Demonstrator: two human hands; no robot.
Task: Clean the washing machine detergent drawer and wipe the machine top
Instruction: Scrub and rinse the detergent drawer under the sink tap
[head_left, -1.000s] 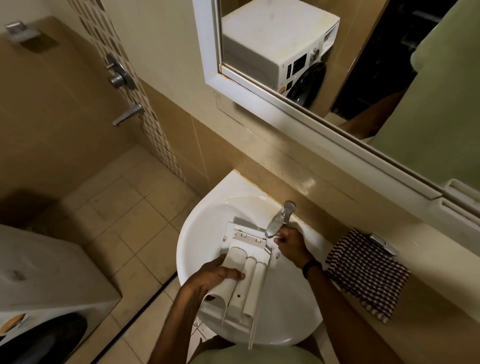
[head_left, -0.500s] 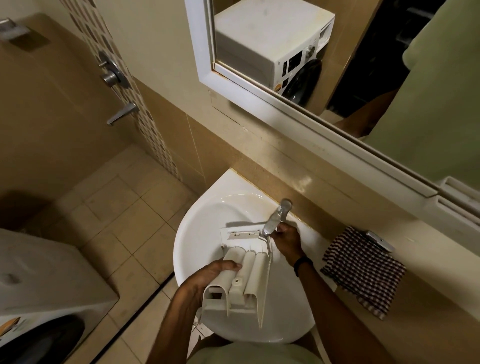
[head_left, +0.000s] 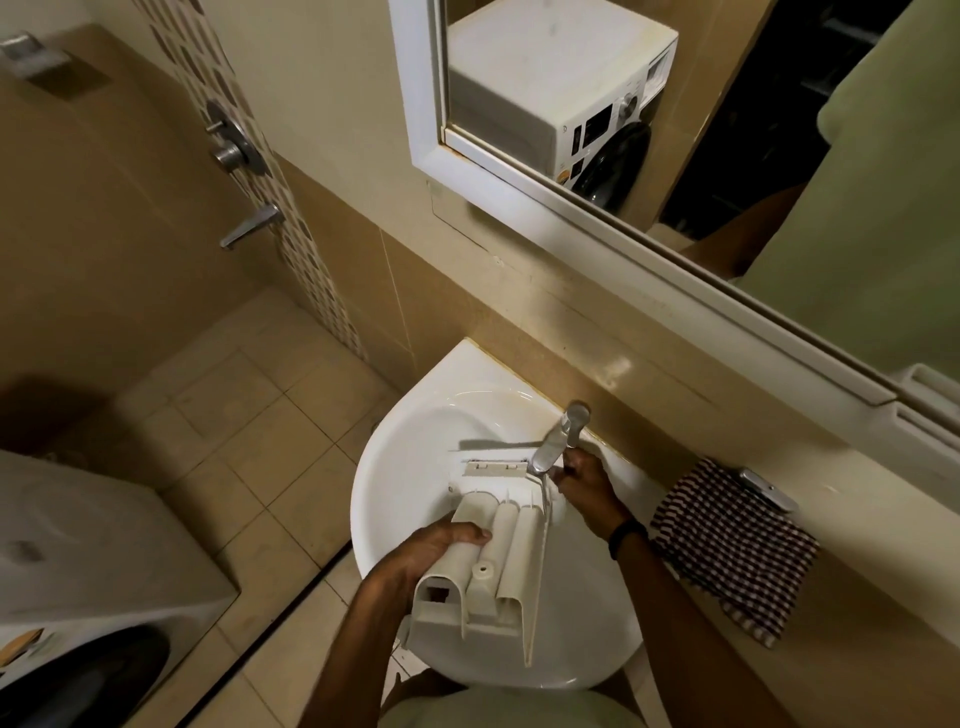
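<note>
Drawer (head_left: 493, 566) lay upside down over the sink (head_left: 395, 467), ribbed underside up, with its far end under the mouth of the tap (head_left: 556, 441) and its near end close to the sink's front rim. The left hand (head_left: 436, 551) gripped it about halfway along its left side, fingers curled over the outer rib and thumb out of sight. The right hand (head_left: 584, 480) sat at the drawer's far right corner, just beside the tap, with its fingers curled. Whether they held the drawer's edge or the tap could not be told. A dark band (head_left: 626, 535) circled that wrist. Bare white basin showed left of the drawer and beyond its far end, up to the sink's back rim. On the right the drawer's long thin edge ran near the right forearm. A checked cloth (head_left: 732, 545) lay on the ledge right of the sink, apart from the arm, with a small metal object (head_left: 769, 491) at its far edge. Left of the sink, across a stretch of tiled floor (head_left: 249, 452), stood the washer (head_left: 93, 545), its top corner pointing toward the sink. Above the sink, the white lower frame of the mirror (head_left: 675, 249) ran along the wall, well apart from the tap.
</note>
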